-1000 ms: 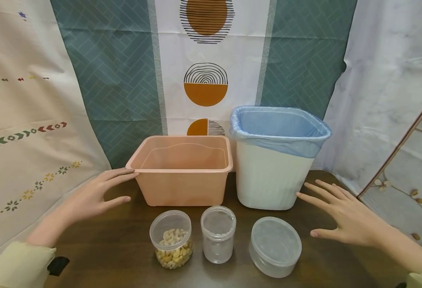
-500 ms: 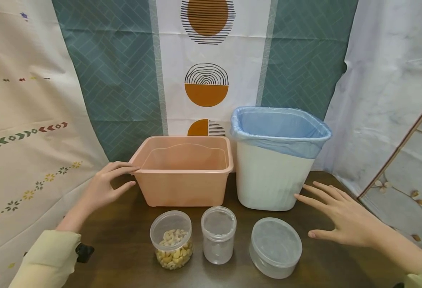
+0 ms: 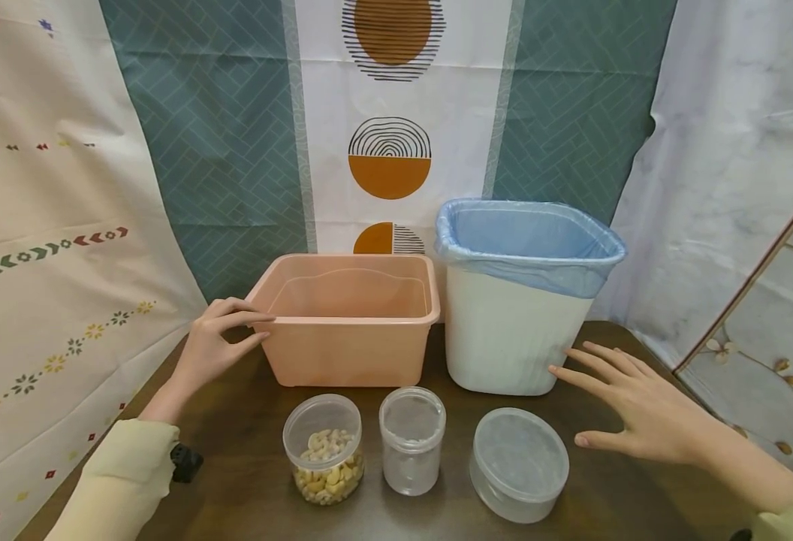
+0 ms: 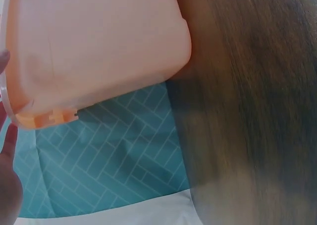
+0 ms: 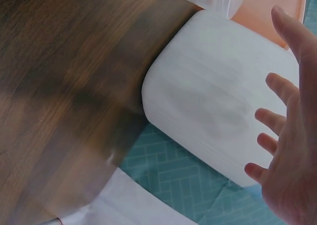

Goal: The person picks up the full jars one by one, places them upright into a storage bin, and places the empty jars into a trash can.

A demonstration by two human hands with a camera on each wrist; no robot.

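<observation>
Left hand: we see it at the left front corner of the peach bin, fingers extended over the rim and thumb apart from them, lower, by the wall; whether it bears on the plastic we cannot tell.
Right hand: well apart from the other, palm down, its 5 digits spread and holding nothing; the fingertips overlap the lower right edge of the white bin in our head view, and we cannot tell whether they touch.
Peach bin: upright at the back of the desk, left of the white bin and just beside it.
White bin: upright, with a blue liner folded over its rim.
Clear containers: we count 3 in a row before the bins. The nut jar on the left holds pale nuts, the narrow jar stands in the middle, and the wide round tub sits on the right, nearest the right hand.
Backdrop: we see a teal and white cloth with 3 orange motifs.
</observation>
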